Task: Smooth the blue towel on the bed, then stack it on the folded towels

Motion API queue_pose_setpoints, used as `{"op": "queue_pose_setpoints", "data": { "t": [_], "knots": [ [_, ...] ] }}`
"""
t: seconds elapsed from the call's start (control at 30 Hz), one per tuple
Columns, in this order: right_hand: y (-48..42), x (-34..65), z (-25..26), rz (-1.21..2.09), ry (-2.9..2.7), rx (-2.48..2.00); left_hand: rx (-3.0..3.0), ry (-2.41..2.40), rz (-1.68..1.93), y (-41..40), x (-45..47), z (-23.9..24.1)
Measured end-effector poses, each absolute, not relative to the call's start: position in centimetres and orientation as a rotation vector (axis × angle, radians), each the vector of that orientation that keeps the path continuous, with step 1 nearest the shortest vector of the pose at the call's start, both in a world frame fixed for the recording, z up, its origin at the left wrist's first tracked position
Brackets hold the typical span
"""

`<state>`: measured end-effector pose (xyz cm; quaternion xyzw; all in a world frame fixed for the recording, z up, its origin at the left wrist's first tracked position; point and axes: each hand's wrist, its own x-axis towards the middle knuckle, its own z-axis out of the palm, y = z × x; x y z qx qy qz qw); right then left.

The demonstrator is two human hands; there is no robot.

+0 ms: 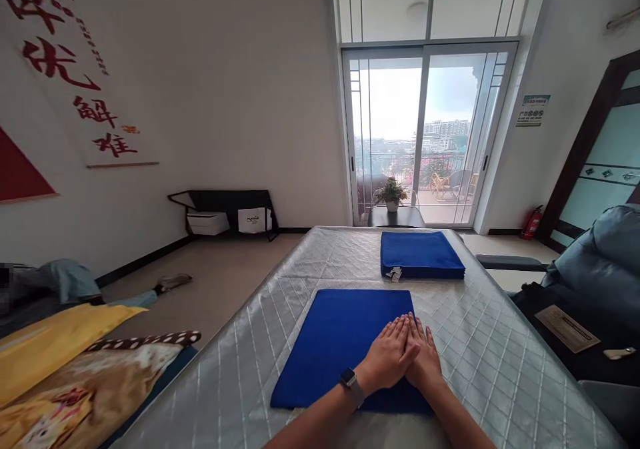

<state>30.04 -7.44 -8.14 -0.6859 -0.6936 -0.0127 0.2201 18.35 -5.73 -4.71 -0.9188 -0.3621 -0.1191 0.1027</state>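
A flat blue cloth (340, 342) lies spread on the silver quilted cover (240, 369) before me. Both of my hands rest on its right edge, side by side and touching. My left hand (393, 352), with a watch on the wrist, lies with fingers stretched out toward the far right corner. Close against it, my right hand (424, 355) also lies flat with its fingers extended, partly covered by the left thumb. Farther back sits a stack of folded blue cloths (423, 254) with white tags at its front left corner.
A person (75, 285) is low down at the left, near a yellow cloth (65, 329) and a patterned blanket (135, 362). On the right stands a dark armchair (595, 255) with a brown card (567, 329). A potted plant (393, 195) is on a chair beyond the far edge.
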Motion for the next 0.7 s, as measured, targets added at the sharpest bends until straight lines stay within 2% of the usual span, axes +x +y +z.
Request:
{"op": "queue_pose_setpoints", "data": {
  "t": [0.43,0.7],
  "knots": [
    [-6.8,29.8,-8.2,0.054,-1.824,-1.883,-2.384,-1.504,-0.226,-3.9,3.3,-1.2],
    [-6.5,29.6,-8.3,-0.006,-1.842,-1.928,-2.225,-1.668,-0.387,-2.9,-2.8,-0.6]
  ]
}}
